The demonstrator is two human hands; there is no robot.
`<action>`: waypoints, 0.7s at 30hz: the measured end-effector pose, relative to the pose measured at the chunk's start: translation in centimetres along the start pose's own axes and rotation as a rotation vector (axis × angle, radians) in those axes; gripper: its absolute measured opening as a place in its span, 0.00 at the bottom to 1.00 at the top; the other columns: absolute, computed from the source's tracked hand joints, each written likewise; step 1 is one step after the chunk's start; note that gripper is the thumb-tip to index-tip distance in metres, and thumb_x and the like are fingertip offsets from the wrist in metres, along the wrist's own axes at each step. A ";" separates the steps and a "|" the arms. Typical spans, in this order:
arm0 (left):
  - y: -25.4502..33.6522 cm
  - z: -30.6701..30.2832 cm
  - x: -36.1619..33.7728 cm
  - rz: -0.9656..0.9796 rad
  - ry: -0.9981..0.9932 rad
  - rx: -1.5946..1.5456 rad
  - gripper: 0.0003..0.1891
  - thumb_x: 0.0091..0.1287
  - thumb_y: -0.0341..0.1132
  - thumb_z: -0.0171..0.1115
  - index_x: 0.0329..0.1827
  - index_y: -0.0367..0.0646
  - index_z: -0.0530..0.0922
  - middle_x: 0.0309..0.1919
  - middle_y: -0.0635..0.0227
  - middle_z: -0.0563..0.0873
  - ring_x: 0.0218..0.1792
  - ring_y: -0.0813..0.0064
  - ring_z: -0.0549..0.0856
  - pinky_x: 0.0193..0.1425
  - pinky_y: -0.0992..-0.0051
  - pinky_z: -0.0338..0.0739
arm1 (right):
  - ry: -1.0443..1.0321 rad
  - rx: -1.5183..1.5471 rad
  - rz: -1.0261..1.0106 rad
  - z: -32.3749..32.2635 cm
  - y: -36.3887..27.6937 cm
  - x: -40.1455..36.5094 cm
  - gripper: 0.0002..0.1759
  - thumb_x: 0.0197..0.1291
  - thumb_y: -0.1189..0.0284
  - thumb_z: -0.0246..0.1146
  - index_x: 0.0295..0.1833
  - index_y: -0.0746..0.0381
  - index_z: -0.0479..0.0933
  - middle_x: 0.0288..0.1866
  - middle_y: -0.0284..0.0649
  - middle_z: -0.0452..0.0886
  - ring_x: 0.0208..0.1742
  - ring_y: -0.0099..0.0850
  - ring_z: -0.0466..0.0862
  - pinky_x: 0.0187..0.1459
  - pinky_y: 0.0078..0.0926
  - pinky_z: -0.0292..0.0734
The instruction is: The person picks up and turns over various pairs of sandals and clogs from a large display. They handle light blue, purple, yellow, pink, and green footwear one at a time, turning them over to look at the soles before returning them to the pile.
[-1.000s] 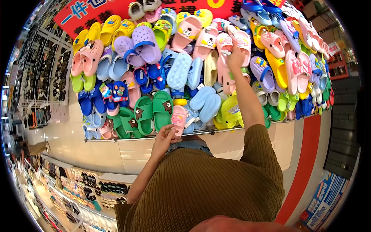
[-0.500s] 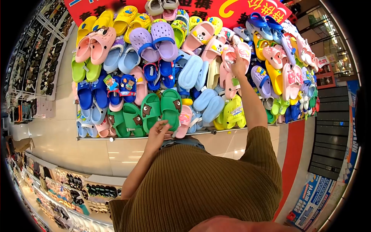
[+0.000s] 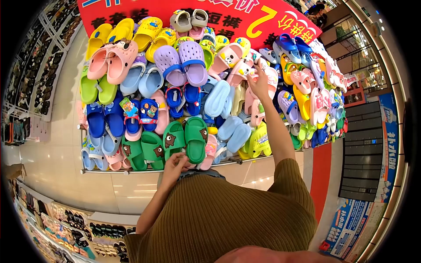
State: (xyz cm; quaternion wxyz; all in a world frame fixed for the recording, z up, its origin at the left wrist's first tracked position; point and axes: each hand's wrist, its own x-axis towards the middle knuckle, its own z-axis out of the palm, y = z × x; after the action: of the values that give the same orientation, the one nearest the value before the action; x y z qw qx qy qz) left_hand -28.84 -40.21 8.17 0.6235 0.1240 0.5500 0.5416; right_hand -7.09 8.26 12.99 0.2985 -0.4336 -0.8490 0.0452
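My left hand (image 3: pixel 176 164) is at the front edge of the display, its fingers curled together just below a pair of green slides with brown bears (image 3: pixel 196 139). Whether anything is pinched in those fingers is hidden. Farther back, my right hand (image 3: pixel 259 84) reaches over pink slides (image 3: pixel 272 76), with its fingers apart and nothing visibly gripped. Another pair of green bear slides (image 3: pixel 152 149) lies left of the first. Light blue slides (image 3: pixel 218 97) sit between my two hands, and yellow-green clogs (image 3: pixel 259 141) lie under my right forearm.
Purple clogs (image 3: pixel 192 63), pink clogs (image 3: pixel 113 62) and yellow clogs (image 3: pixel 148 33) crowd the rack. A metal rail (image 3: pixel 144 170) runs along its front. Behind stands a red sign (image 3: pixel 210 17). Shoe shelves (image 3: pixel 105 230) line the lower left; a dark grate (image 3: pixel 362 153) is at right.
The display sits lower in view. My right hand's fingers have spread and come off the pink slide they were on. My left hand stays by the green slides, fingers drawn closer together.
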 end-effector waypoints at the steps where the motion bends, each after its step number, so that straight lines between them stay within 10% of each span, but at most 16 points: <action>1: -0.2 -0.1 0.0 0.011 -0.003 0.000 0.22 0.75 0.42 0.64 0.63 0.36 0.74 0.43 0.64 0.87 0.43 0.75 0.88 0.42 0.77 0.82 | -0.015 -0.004 -0.049 0.6 -0.5 1.5 0.43 0.55 0.60 0.74 0.75 0.61 0.67 0.60 0.58 0.80 0.61 0.52 0.81 0.62 0.45 0.75; 10: 0.7 -0.3 -1.4 0.071 0.099 -0.098 0.21 0.75 0.40 0.63 0.64 0.35 0.73 0.47 0.61 0.87 0.44 0.72 0.89 0.44 0.75 0.84 | -0.506 0.061 0.021 4.2 -0.2 8.3 0.45 0.50 0.53 0.76 0.73 0.54 0.70 0.48 0.57 0.85 0.53 0.54 0.85 0.55 0.45 0.80; 15: 0.5 -0.3 -0.4 0.044 0.119 -0.040 0.20 0.76 0.39 0.62 0.65 0.37 0.73 0.49 0.60 0.87 0.44 0.71 0.89 0.44 0.74 0.85 | -0.654 -0.014 0.053 3.9 -0.3 9.1 0.45 0.56 0.48 0.74 0.73 0.60 0.70 0.63 0.54 0.82 0.65 0.48 0.81 0.63 0.37 0.75; 21: 2.1 1.7 0.5 0.062 -0.001 0.026 0.20 0.76 0.40 0.62 0.64 0.37 0.74 0.49 0.61 0.87 0.44 0.72 0.89 0.45 0.74 0.85 | -0.330 -0.130 0.015 3.9 -0.9 9.4 0.23 0.65 0.56 0.64 0.62 0.51 0.77 0.49 0.52 0.86 0.50 0.53 0.85 0.50 0.52 0.78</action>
State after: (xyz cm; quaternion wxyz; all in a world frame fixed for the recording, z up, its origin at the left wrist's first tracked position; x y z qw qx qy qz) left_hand -28.65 -38.24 10.12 0.6051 0.1493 0.5524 0.5536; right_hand -14.04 15.59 14.54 0.1263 -0.4449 -0.8844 0.0629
